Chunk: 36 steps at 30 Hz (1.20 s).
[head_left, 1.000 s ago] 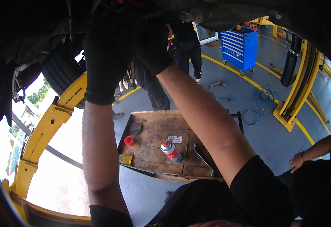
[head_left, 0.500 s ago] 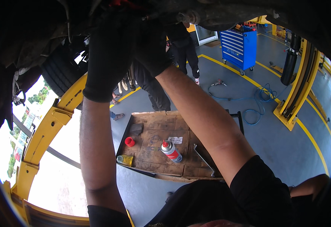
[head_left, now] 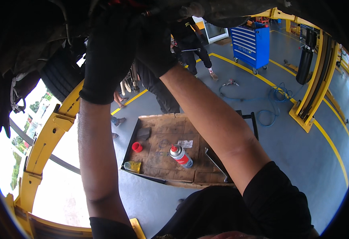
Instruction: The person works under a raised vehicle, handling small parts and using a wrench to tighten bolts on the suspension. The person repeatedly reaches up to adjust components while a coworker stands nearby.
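Observation:
Both my arms reach up to the dark underside of a raised vehicle (head_left: 218, 8). My left hand (head_left: 107, 59), in a black glove, is up against the dark parts at the top. Close beside it is my right hand (head_left: 155, 49), gloved in black too. The fingers of both merge with the shadow, so their grip and anything in them are hidden. A bit of red (head_left: 132, 3) shows just above the hands. Left of them is a black tyre (head_left: 60, 75).
Below stands a cardboard-covered cart (head_left: 158, 163) with a spray can (head_left: 181, 156), red cap (head_left: 137, 147), yellow packet (head_left: 132, 166) and long wrench (head_left: 216, 164). Yellow lift parts (head_left: 43, 147) flank me. A blue tool cabinet (head_left: 250, 46), an air hose (head_left: 270, 105) and people (head_left: 188, 44) are beyond.
My view shifts slightly, and both hands appear a little further left, still together at the underside. A person in the background has moved and now shows a long tool in hand.

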Available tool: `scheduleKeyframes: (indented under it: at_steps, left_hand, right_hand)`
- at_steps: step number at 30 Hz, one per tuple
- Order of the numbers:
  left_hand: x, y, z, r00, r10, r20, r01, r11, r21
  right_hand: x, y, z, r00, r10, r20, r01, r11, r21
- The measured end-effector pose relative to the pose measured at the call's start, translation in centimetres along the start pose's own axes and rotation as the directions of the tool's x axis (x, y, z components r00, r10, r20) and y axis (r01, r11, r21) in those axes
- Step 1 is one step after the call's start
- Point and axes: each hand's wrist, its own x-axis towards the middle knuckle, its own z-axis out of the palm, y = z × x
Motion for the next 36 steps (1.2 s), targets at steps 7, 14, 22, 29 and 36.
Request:
scheduleKeyframes:
  at_steps: [7,14,22,29,36]
  left_hand:
    - [-1.0,-0.9,-0.2,0.996,-0.086,0.015,0.087,0.965,-0.247]
    - [-0.8,-1.8,-0.1,0.978,-0.119,0.173,0.127,0.991,-0.038]
    - [-3.3,-3.1,0.9,0.997,-0.053,-0.048,0.054,0.999,0.01]
    - [-2.5,-3.0,-2.7,0.986,-0.167,0.013,0.168,0.977,-0.133]
    - [-1.2,-0.8,2.1,0.903,-0.346,-0.256,0.166,0.829,-0.535]
  right_hand:
    - [-1.0,-0.9,0.0,0.999,0.002,0.039,-0.018,0.906,0.424]
    - [-3.0,0.2,-1.9,0.939,-0.321,0.124,0.343,0.84,-0.421]
    - [-13.6,-4.6,-8.4,0.961,0.201,0.19,-0.117,0.919,-0.377]
    - [-26.5,-13.6,-22.7,0.591,0.786,0.181,-0.663,0.602,-0.445]
    - [-38.5,-18.6,-33.6,0.393,0.919,0.006,-0.773,0.335,-0.538]
